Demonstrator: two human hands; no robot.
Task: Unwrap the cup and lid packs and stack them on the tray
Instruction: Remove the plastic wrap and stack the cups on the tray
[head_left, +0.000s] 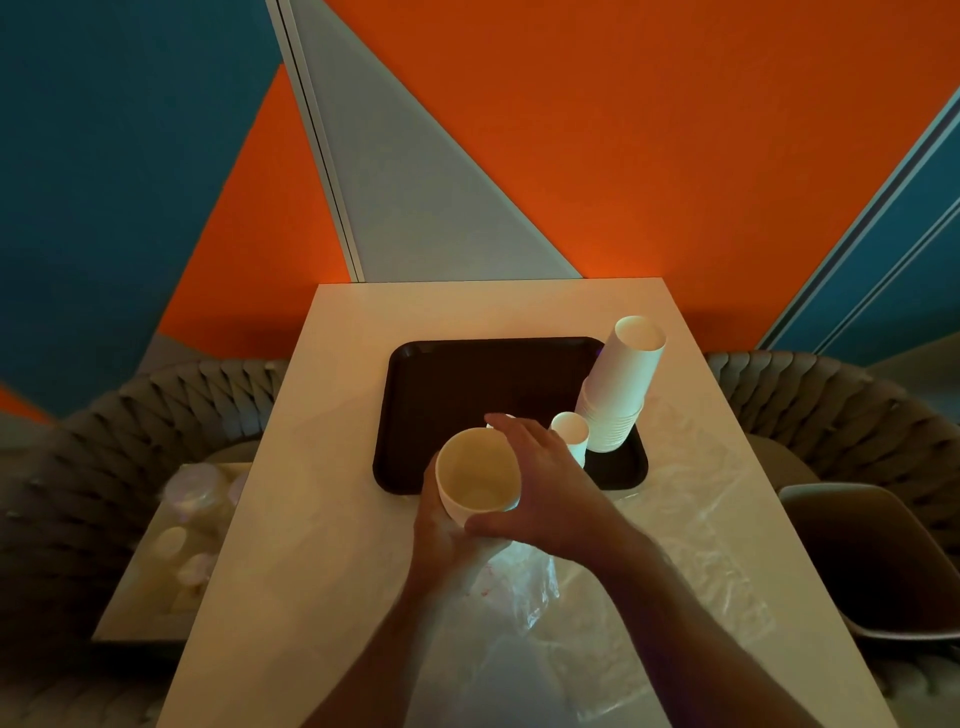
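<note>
Both hands around one white cup (478, 478): left hand (447, 540) cupped beneath; right hand (545, 478) curled alongside

Cafe or canteen seating area: pale bench (363, 332), dark serving tray (441, 384), stacked paper cups (621, 384), woven chairs (852, 415) either side, bold orange-blue wall panels (675, 130).
</note>
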